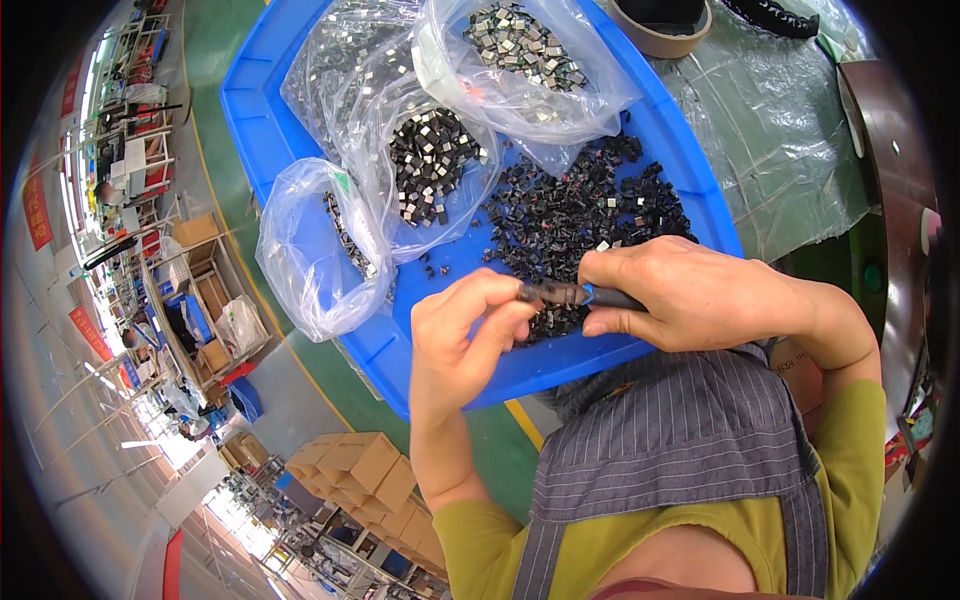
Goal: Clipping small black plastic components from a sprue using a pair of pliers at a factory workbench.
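My right hand point(690, 295) is closed round a pair of small pliers point(562, 293) with dark handles and a bit of blue near the joint. Their jaws point left and meet a tiny black part point(526, 293), which the thumb and forefinger of my left hand point(462, 325) pinch. Both hands hover over the near side of a blue plastic tray point(245, 95). Just beyond them in the tray lies a loose heap of small black pieces point(560, 205), a few with pale metallic faces.
Clear plastic bags hold small black and silver parts: one point(318, 270) at the tray's left, one point(435, 170) in the middle and one point(525, 50) at the back. A round tan container point(662, 35) stands behind right on plastic sheeting point(770, 130). Cardboard boxes point(365, 470) are stacked lower left.
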`<state>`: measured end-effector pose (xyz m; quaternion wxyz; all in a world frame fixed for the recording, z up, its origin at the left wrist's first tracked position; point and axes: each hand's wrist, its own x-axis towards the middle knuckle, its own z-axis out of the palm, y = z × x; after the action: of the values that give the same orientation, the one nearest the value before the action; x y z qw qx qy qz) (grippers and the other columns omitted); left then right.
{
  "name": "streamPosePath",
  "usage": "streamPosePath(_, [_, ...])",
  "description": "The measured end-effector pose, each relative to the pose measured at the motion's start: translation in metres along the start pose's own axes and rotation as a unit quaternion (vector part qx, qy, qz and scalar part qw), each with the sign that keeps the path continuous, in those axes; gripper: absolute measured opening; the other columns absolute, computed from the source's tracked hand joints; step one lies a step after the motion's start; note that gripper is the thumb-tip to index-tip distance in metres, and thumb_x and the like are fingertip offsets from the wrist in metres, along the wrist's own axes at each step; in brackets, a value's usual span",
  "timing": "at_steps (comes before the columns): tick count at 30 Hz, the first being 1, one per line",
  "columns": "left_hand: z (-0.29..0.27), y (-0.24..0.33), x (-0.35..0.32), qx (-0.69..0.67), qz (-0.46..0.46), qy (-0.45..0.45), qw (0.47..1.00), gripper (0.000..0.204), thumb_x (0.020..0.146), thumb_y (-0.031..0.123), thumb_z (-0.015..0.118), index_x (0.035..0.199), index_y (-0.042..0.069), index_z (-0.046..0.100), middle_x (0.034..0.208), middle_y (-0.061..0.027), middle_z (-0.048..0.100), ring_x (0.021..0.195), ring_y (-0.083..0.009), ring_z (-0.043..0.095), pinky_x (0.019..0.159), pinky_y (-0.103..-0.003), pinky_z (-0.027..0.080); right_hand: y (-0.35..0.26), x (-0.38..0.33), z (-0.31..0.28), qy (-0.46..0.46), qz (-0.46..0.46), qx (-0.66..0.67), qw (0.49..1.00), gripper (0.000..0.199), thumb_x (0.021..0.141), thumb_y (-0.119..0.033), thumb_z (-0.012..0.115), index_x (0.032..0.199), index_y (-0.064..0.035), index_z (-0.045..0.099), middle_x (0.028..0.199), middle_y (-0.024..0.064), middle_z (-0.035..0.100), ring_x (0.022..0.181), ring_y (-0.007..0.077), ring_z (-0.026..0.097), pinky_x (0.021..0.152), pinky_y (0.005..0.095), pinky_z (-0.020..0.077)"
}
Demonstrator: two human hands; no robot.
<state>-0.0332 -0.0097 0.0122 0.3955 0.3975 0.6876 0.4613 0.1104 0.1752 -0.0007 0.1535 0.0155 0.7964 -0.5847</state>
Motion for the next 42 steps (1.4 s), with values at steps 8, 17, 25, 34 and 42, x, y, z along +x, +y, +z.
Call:
streamPosePath(8, [0.018,-0.005,0.008,0.412,0.270,0.182,0.851,0.018,0.075,0.005,0.072,0.088,0.001,0.061,0.066,-0.0064,0.054,0.054,-0.0218,0.052,0.048,-0.032,0.038,-0.001,-0.001,0.000,0.023,0.006,0.051,0.998,0.033,0.092,-0.028,0.056,0.092,0.0035,0.046,0.073,0.0252,0.057,0.079,0.0451,0.057,0.065,0.0496,0.0429])
streamPosePath(17, [0.012,0.011,0.000,-0.241,-0.058,0.028,0.968,0.033,0.100,0.022,0.044,0.123,-0.001,0.049,0.076,-0.0099,0.065,0.058,-0.0102,0.059,0.049,-0.020,0.040,-0.001,0.001,0.002,0.050,-0.011,0.025,0.998,0.027,0.090,-0.021,0.058,0.090,0.0028,0.046,0.079,0.0248,0.058,0.081,0.0451,0.056,0.066,0.0495,0.0429])
streamPosePath(25, [0.013,0.007,0.001,-0.198,0.014,-0.018,0.980,0.037,0.100,0.021,0.041,0.127,-0.003,0.047,0.082,-0.0148,0.067,0.057,-0.0125,0.060,0.049,-0.020,0.041,-0.004,0.001,0.000,0.030,-0.011,0.051,0.998,0.025,0.090,-0.019,0.058,0.090,0.0028,0.046,0.079,0.0251,0.059,0.080,0.0448,0.057,0.067,0.0500,0.0427])
streamPosePath(34, [0.015,0.004,-0.001,-0.235,0.030,-0.003,0.972,0.027,0.094,0.001,0.051,0.120,-0.001,0.055,0.073,-0.0104,0.064,0.051,-0.0087,0.056,0.045,-0.020,0.043,-0.003,0.000,0.000,0.026,-0.014,0.050,0.998,0.025,0.090,-0.020,0.058,0.090,0.0025,0.048,0.079,0.0246,0.059,0.079,0.0452,0.056,0.066,0.0497,0.0426])
streamPosePath(42, [0.017,0.006,-0.006,-0.190,0.058,0.097,0.975,0.025,0.094,0.002,0.052,0.118,-0.004,0.051,0.080,-0.0159,0.066,0.057,-0.0141,0.061,0.050,-0.022,0.049,0.006,0.000,0.009,0.150,-0.038,0.000,0.988,0.021,0.084,-0.015,0.063,0.095,-0.0008,0.051,0.086,0.0183,0.056,0.085,0.0391,0.056,0.071,0.0455,0.0434])
